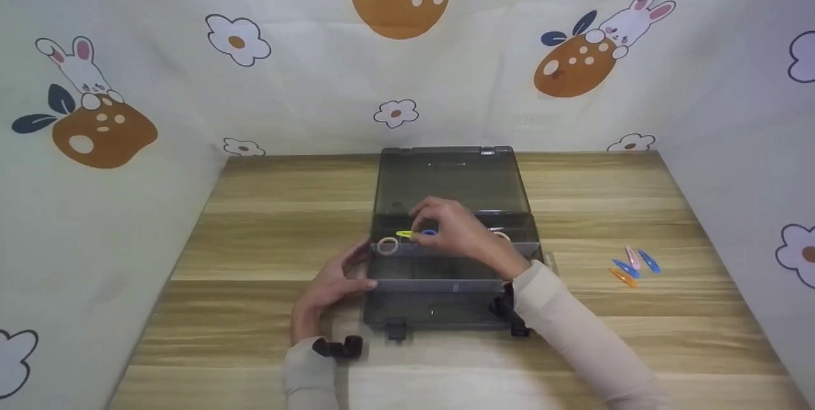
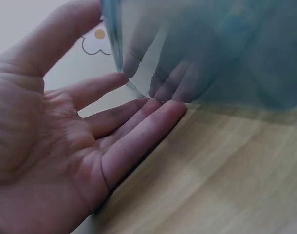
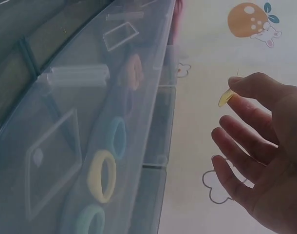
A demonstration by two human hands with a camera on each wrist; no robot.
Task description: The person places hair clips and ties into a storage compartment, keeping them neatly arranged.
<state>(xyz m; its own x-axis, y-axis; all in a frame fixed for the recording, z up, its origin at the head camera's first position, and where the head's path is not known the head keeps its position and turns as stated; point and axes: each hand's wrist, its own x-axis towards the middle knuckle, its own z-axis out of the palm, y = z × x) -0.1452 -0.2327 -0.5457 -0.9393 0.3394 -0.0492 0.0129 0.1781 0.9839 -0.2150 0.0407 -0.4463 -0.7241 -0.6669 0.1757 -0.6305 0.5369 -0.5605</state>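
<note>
A dark see-through plastic organizer box (image 1: pixel 439 305) lies with its lid (image 1: pixel 452 181) laid back. Thumb and forefinger of my right hand (image 1: pixel 452 232) pinch a yellow snap hair clip (image 1: pixel 405 233) above the box's rear compartment. In the right wrist view, the other fingers spread apart below the clip (image 3: pixel 225 99). Hair ties in pale colours, among them a cream one (image 3: pixel 102 176), show through the clear divider. My left hand (image 1: pixel 331 284) rests against the box's left side, fingers extended along the wall and thumb at the edge.
Right of the box, several loose hair clips lie on the wooden table (image 1: pixel 267 219): a pink one (image 1: pixel 632 256), blue ones (image 1: pixel 649 260) and an orange one (image 1: pixel 623 277). Two front latches (image 1: pixel 396 330) stick out toward me. A patterned cloth (image 1: pixel 305 79) surrounds the table.
</note>
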